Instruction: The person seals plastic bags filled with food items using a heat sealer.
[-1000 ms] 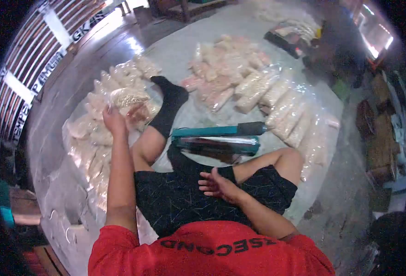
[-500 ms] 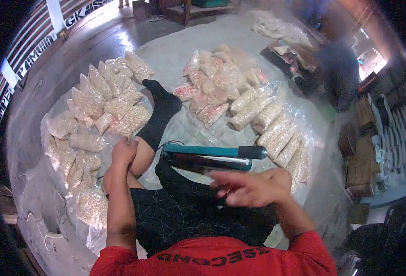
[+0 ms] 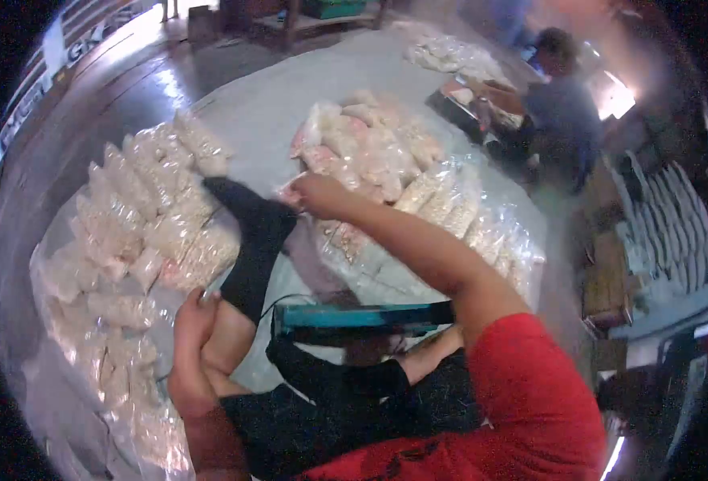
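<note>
My right hand (image 3: 319, 195) reaches across to the middle pile, its fingers closed on the edge of a clear plastic bag with reddish print (image 3: 288, 192). My left hand (image 3: 196, 317) is curled beside my bent knee, close to the left pile of filled bags (image 3: 202, 260); what its fingers hold, if anything, is hidden. Between my legs lies a long teal hand sealer (image 3: 346, 317), its right end covered by my right forearm. The bags hold pale beans or grains. More bags, lying in a row (image 3: 442, 196), stretch to the right of the middle pile.
A grey sheet (image 3: 250, 88) covers the floor under the piles. Another person (image 3: 562, 104) sits at the back right near a dark box (image 3: 458, 108). Empty-looking clear plastic (image 3: 450, 56) lies at the back. Long pale packs (image 3: 667, 232) stand at the far right.
My right hand has moved from above my lap, forward and left, to a bag in the middle pile. My left hand stays near my knee. The view has tilted and shifted.
</note>
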`<control>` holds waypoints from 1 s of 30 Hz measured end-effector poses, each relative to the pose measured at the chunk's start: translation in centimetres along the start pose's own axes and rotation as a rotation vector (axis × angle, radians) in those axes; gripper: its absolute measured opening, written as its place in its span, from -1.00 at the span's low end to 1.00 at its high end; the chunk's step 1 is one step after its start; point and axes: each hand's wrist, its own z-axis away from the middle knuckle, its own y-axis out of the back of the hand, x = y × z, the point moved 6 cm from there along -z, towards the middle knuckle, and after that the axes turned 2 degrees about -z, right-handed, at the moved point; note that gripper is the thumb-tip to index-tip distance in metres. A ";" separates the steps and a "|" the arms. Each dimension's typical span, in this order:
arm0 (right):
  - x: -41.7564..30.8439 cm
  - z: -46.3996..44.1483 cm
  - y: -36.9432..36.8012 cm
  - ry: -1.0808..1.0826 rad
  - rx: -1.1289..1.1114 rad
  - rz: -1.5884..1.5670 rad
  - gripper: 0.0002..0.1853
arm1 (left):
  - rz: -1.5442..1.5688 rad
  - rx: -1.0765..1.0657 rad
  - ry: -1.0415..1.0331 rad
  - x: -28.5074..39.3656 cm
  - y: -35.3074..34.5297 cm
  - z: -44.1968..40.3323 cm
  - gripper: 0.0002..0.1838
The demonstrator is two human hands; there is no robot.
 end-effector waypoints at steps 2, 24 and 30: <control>0.7 -3.2 -1.4 0.029 0.014 0.267 -0.57 | 0.009 0.082 -0.124 -2.9 -1.4 -2.3 -0.36; 3.7 -7.9 -3.4 -0.103 0.150 -0.211 -0.76 | 0.130 0.001 -0.076 -0.9 -1.6 -1.3 -0.41; 4.5 -3.4 4.3 -0.093 0.599 -0.346 -0.72 | 0.131 -0.015 -0.083 -1.7 -1.7 -1.9 -0.40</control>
